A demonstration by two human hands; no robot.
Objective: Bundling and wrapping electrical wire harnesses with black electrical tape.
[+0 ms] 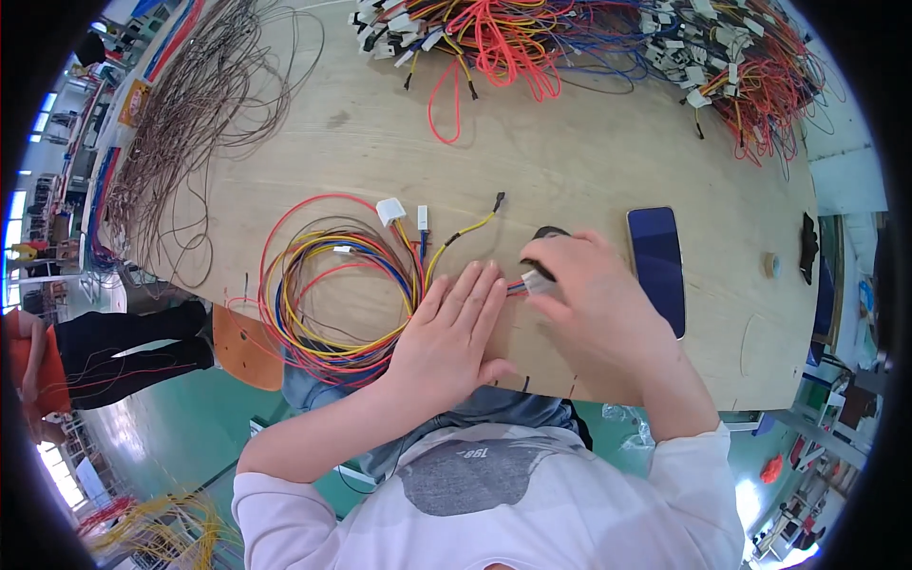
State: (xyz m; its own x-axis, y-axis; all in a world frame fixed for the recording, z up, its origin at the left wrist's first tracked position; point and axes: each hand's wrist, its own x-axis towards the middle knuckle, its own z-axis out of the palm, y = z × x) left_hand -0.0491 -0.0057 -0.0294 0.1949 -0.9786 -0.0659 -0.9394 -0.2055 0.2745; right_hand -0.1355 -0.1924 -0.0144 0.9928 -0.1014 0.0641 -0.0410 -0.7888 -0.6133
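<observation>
A coiled wire harness (pixel 275 294) of red, yellow, blue, black and brown wires lies near the table's front edge. My left hand (pixel 454 328) rests flat over the coil's right side, fingers stretched out. Beyond it, a wide white connector (pixel 390 211), a narrow white connector (pixel 424 218) and a yellow-black lead with a black tip (pixel 500 200) stick out from the harness. My right hand (pixel 594 290) pinches a whitish connector (pixel 539 282) on wires that run out from under my left hand. A black object (pixel 549 232) shows at its fingers, mostly hidden; I cannot tell its kind.
A phone (pixel 656 271) lies right of my right hand. Loose brown wires (pixel 195 123) spread over the table's left side. Heaped harnesses (pixel 503 38) and more bundles (pixel 736 71) lie along the far side. A small tape roll (pixel 770 265) sits at the right. Another person (pixel 104 351) is at far left.
</observation>
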